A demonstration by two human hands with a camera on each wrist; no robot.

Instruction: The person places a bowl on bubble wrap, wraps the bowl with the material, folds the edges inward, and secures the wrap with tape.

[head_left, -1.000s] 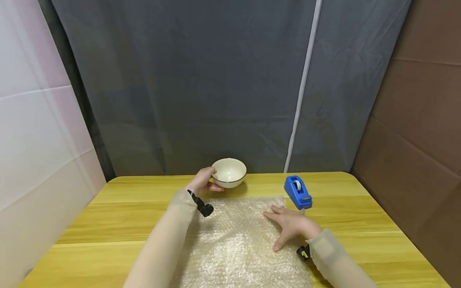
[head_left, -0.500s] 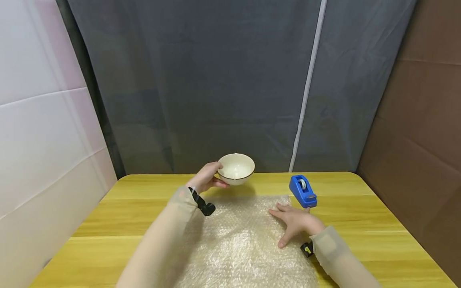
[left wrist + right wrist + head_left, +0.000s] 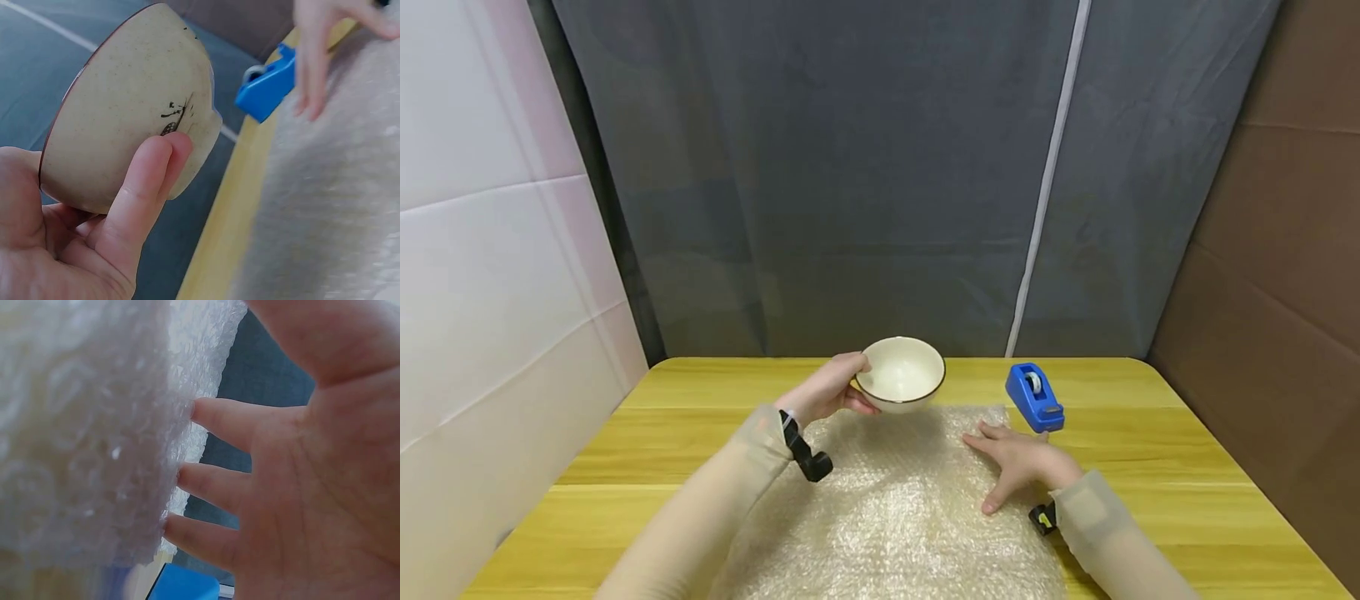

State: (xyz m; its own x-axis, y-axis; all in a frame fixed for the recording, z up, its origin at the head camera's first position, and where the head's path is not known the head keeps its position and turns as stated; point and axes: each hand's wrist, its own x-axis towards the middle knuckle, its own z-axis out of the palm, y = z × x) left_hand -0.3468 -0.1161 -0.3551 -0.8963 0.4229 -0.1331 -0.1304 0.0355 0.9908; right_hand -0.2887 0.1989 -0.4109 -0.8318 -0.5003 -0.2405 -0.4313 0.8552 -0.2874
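Observation:
My left hand (image 3: 829,388) grips a cream bowl (image 3: 904,372) with a dark rim by its left side, thumb at the rim and fingers beneath. The bowl is held above the far part of a bubble wrap sheet (image 3: 895,517), tilted a little toward me. In the left wrist view, the outside of the bowl (image 3: 125,106) shows small dark painted marks near its foot. My right hand (image 3: 1018,462) lies spread on the right side of the bubble wrap, and its fingertips touch the sheet in the right wrist view.
A blue tape dispenser (image 3: 1035,398) with a roll of tape stands just beyond my right hand, near the sheet's far right corner. The yellow wooden table (image 3: 647,442) ends at a grey curtain (image 3: 850,183). A brown panel (image 3: 1285,275) borders the right side.
My left hand has lifted the bowl off the far part of the table and brought it right and nearer, over the bubble wrap. The right hand stays on the sheet.

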